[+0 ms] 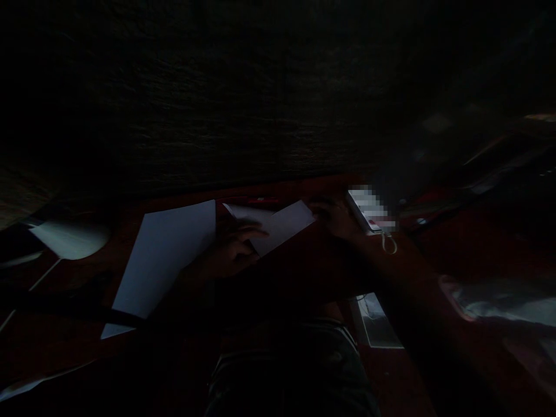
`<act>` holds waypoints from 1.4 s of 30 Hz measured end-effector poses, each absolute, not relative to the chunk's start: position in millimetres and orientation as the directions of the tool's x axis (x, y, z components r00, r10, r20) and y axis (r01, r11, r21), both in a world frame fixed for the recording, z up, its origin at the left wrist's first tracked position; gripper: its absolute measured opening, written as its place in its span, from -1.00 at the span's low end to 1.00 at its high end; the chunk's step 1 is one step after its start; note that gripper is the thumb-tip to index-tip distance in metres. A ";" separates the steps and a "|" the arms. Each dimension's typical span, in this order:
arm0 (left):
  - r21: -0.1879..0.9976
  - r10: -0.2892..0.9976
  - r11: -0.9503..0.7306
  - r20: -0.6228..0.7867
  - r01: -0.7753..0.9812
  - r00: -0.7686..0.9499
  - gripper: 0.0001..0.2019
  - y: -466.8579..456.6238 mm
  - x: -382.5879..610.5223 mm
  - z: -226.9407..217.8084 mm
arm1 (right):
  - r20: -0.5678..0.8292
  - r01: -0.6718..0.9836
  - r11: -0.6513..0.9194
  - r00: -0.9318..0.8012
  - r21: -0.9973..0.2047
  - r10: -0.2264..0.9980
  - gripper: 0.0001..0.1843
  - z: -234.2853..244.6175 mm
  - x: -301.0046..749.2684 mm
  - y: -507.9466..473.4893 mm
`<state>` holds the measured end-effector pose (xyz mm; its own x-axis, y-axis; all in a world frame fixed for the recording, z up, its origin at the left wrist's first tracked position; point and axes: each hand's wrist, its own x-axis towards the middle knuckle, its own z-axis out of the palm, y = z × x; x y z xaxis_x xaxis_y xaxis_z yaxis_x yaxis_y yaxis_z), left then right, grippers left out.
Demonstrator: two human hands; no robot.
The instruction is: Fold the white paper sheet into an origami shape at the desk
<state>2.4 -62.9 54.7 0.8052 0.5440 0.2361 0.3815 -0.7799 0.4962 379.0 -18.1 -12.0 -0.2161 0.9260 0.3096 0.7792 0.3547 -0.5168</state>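
A folded piece of white paper (284,227) lies slantwise between my hands over the dark red surface. My left hand (237,246) grips its left part, the fingers reaching over the paper and the thumb side near its lower edge. At the upper right corner, my right hand (334,217) closes on the paper's edge; its fingers are very dark and hard to make out. Another flap of white paper (247,213) shows behind the left fingers. Under my left forearm lies a large white sheet (167,249), partly covered by the arm.
Just beyond my right hand is a phone (367,208) with a lit screen and a looped strap (390,243). A thin red object (260,200) lies behind the paper. A curled white sheet (72,237) is at left, a clear-looking packet (377,321) below right. Lighting is very dim.
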 end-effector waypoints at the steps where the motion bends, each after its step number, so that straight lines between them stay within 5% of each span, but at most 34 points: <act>1: 0.481 0.546 -0.791 0.279 0.378 0.790 -0.76 -63.9 4.8 54.1 | 0.317 0.779 0.350 -0.204 -0.520 0.926 -0.63 -10.4 377.7 -19.3; 5: 0.435 0.614 -0.786 0.460 0.440 0.642 -0.83 -63.4 9.6 50.6 | 0.341 0.754 0.356 -0.186 -0.553 0.922 -0.65 -3.2 374.0 -22.8; 13: 0.356 0.766 -0.601 0.513 0.716 0.388 -0.19 -39.5 -4.4 34.4 | 0.251 0.637 0.288 -0.150 -0.715 0.956 -0.84 5.7 377.8 -21.8; 19: 0.307 0.777 -0.598 0.449 0.741 0.441 -0.56 -38.1 -6.7 37.8 | 0.248 0.407 0.319 -0.216 -0.856 0.944 -0.88 9.7 377.5 -24.8; 23: 0.488 0.824 -0.529 0.489 0.694 0.285 -0.85 -41.9 -4.3 43.6 | 0.266 0.383 0.310 -0.164 -0.870 0.950 -0.81 11.2 374.8 -26.2; 31: 0.837 0.950 -0.256 0.311 0.485 -0.035 -0.85 -49.5 4.9 51.4 | 0.286 0.412 0.288 -0.070 -0.864 0.956 -0.62 11.5 362.9 -36.3; 42: 0.988 0.989 0.129 -0.135 -0.090 -0.060 -0.66 -42.4 14.4 36.9 | 0.306 0.328 0.329 -0.121 -0.885 0.944 -0.29 11.6 362.9 -36.2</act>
<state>14.4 -42.4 36.9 -0.0604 0.9890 -0.1348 -0.0899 0.1291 0.9875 362.9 -36.2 11.6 -0.1212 0.9442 0.3061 0.3282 0.3292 -0.8854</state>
